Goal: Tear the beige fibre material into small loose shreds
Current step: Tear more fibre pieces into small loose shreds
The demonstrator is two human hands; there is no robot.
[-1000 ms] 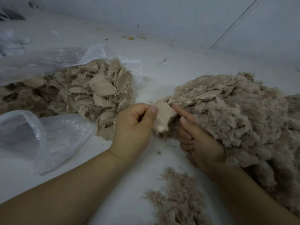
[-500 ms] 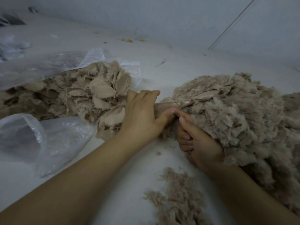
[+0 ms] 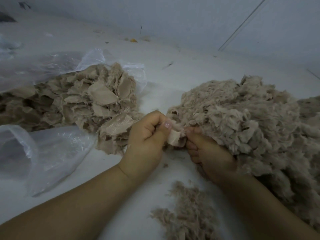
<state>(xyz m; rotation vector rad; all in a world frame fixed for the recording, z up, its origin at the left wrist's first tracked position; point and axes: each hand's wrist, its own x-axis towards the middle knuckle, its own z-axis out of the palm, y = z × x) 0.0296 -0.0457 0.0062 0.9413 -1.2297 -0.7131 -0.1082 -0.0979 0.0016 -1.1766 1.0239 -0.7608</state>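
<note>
Since half a second ago, my left hand curls back, pinching with my right hand one pale, smooth-faced beige scrap, touching the fluffy shredded heap.

free: white floor beyond | blocked: shred heap right, plastic bag left

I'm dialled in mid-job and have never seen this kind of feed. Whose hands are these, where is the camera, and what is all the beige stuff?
No machine here: a person's two bare hands, filmed from a camera on their head, looking down. The left hand and right hand both pinch one small beige fabric scrap. On the white surface, flat untorn beige pieces spill from a clear plastic bag on the left. A fluffy heap of torn shreds lies right, a smaller tuft nearest the camera.
</note>
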